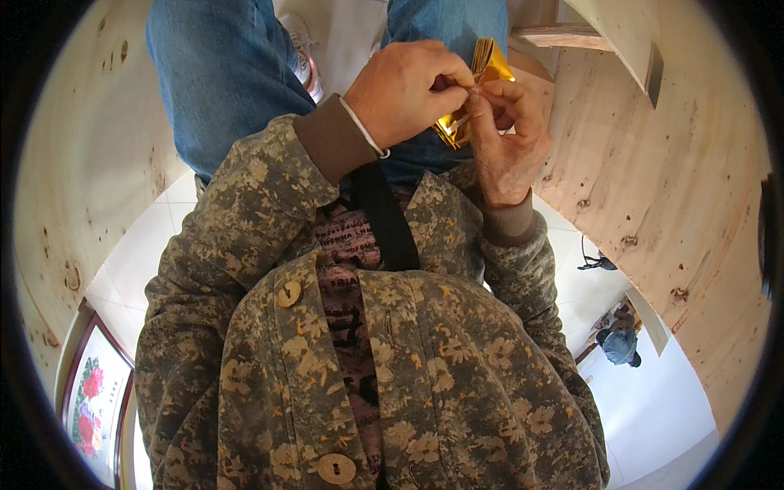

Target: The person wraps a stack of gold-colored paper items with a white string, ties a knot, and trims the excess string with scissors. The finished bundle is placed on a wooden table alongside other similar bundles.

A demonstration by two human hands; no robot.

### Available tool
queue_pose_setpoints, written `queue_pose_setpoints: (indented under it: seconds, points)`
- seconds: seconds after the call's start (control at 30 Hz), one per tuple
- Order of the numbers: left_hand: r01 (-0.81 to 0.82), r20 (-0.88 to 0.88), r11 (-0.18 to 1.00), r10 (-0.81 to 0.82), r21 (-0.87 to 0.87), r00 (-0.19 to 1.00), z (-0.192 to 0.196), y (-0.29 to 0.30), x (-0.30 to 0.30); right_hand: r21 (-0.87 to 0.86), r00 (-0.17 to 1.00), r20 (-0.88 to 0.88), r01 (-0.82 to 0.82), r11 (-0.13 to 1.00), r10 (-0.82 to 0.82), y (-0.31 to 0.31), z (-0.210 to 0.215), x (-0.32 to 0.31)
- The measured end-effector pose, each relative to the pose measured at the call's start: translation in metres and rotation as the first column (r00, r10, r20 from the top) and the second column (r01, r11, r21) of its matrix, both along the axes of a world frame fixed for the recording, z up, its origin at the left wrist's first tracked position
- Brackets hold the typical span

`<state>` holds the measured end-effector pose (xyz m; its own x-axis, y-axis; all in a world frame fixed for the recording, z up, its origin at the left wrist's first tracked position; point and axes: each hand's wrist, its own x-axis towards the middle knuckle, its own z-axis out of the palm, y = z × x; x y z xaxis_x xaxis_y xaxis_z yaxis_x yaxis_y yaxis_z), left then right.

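Above my lap, my left hand (408, 86) and my right hand (510, 147) come together, thumbs and forefingers pinched tip to tip. A stack of pleated gold foil paper (488, 62) fans out beyond the fingers. Its other layered end shows below them, between the two hands. The middle of the paper is hidden by my right fingers, which close on it. Whatever small thing my left thumb and forefinger pinch is too tiny to make out. A white band circles my left wrist.
Pale plywood panels curve up on the left (90, 171) and right (637, 171). A wooden bar (559, 37) and a slanted board lie at the upper right. My jeans (220, 82) are under the hands. Another person (619, 345) is far off at lower right.
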<state>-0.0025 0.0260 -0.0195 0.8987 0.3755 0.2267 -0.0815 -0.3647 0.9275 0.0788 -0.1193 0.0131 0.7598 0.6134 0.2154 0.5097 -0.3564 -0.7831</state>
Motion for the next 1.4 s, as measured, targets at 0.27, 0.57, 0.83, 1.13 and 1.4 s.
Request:
queue_pose_setpoints:
  seconds: [0.27,0.57,0.83,1.13,1.4]
  points:
    - [-0.006,-0.033,1.000,0.007,0.020,0.999,-0.003,0.002,0.000,-0.036,0.998,0.069,-0.011,0.999,0.014,0.000,0.000,-0.001]
    - [-0.004,-0.163,0.959,-0.044,-0.283,0.986,-0.013,-0.001,0.004,-0.014,1.000,0.024,-0.010,1.000,0.011,-0.003,-0.004,0.000]
    - [-0.054,-0.275,0.910,-0.067,-0.411,0.959,-0.018,0.005,0.010,-0.008,1.000,0.028,-0.008,1.000,0.008,-0.003,-0.004,0.000]
    - [-0.052,-0.258,0.875,-0.085,-0.482,0.962,-0.020,0.005,0.008,0.001,0.999,0.037,-0.007,1.000,0.007,-0.001,-0.005,-0.001]
    - [-0.103,-0.241,0.851,-0.029,-0.515,0.970,-0.022,0.002,0.007,-0.030,0.996,0.083,-0.015,0.999,0.017,-0.002,-0.003,-0.001]
